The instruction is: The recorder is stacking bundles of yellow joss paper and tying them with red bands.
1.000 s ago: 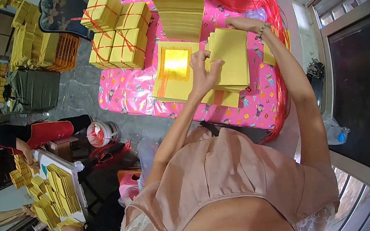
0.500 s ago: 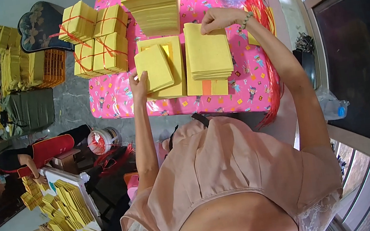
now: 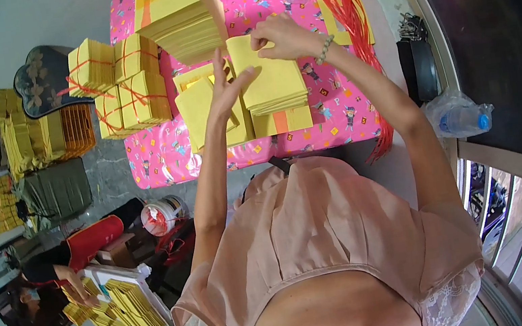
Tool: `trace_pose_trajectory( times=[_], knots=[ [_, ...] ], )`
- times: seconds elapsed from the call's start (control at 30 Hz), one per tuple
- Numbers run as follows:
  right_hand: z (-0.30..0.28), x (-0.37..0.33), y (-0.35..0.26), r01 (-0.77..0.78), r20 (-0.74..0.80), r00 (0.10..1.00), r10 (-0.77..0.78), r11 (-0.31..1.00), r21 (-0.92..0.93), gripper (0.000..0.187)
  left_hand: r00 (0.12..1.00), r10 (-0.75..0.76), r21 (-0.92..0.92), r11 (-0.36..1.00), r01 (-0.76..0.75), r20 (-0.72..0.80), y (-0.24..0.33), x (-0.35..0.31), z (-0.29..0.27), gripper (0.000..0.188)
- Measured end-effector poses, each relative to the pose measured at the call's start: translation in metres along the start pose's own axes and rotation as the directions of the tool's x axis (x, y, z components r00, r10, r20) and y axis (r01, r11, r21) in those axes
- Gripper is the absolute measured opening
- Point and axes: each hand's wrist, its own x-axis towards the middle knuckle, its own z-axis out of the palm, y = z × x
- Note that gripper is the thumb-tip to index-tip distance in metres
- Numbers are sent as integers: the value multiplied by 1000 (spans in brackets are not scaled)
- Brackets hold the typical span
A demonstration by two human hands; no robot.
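My left hand point(image 3: 224, 88) is open, fingers stretched upward and thumb out. Its thumb reaches the left edge of a stack of folded yellow paper point(image 3: 275, 86). Over the top of that stack, my right hand point(image 3: 283, 38) is closed with bent fingers; whatever they pinch is hidden. Beneath the folded stack lies more yellow paper with an orange stripe point(image 3: 293, 119). To the left, partly behind my left hand and wrist, a smaller folded yellow bundle point(image 3: 196, 108) rests on a pile of yellow sheets.
A tall yellow paper stack point(image 3: 189, 34) stands behind on the pink patterned tablecloth point(image 3: 338, 130). Several bundles tied with red string point(image 3: 140, 100) sit at the left. Red strands point(image 3: 358, 45) hang over the right side. At lower left, people handle yellow bundles at a white table point(image 3: 153, 303).
My left hand has left the small left bundle and moved right to the folded stack, fingers now spread. My right hand stays at that stack's top. The whole view has shifted.
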Motion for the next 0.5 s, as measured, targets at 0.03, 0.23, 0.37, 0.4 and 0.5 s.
trace_pose_trajectory(
  times=[0.03,0.23,0.37,0.4,0.5],
  knots=[
    [5,-6,-2,30,-97,995,-33,999,-33,25,1000,1,6,1000,-1,10,-4,3,1,101],
    [59,-56,-4,-60,-550,762,341,884,464,81,981,1,-177,984,34,192,-11,3,7,97],
    [109,-76,-2,-101,-123,777,618,314,944,107,971,-194,-312,922,229,139,-6,-4,22,99],
    [112,-75,-6,-21,-64,809,584,138,990,116,971,-195,-302,925,230,140,-8,-6,20,99],
    [113,-74,-12,-4,-83,819,567,151,989,118,969,-208,-280,930,238,134,-30,-4,10,85]
  ],
)
